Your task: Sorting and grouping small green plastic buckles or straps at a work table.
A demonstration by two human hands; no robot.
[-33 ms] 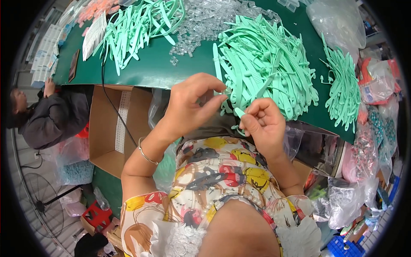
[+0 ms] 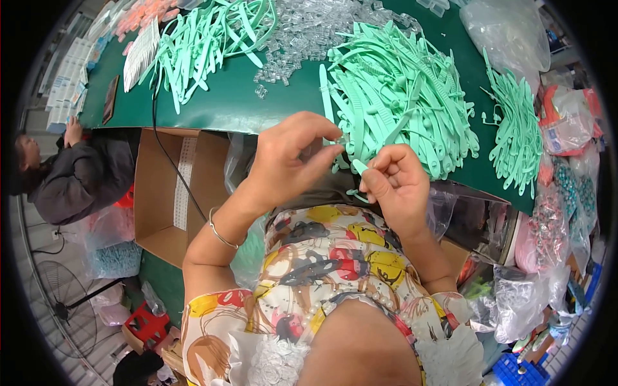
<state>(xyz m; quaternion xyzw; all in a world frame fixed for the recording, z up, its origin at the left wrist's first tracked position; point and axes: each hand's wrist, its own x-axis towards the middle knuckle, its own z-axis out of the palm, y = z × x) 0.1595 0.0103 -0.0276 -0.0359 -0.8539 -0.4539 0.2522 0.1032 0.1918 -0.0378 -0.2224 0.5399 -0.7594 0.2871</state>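
The smooth green tabletop [image 2: 222, 112] carries a tangled heap [image 2: 405, 96] of mint straps, flexible-looking, ribbed in places, round-tipped. Glassy, blocky clear pieces [image 2: 309, 29] spread left of the heap; a looser pile [image 2: 203, 45] of straps lies farther left of it, a narrower bundle [image 2: 515, 125] to its right. One strap seems under way; plenty appear left, though which are finished cannot be told. Of the hands, both nearside of the heap, the left hand [image 2: 286, 154] curls, fingertips nearly meeting, contents unclear; the right hand [image 2: 400, 177] pinches a strap [image 2: 360, 167].
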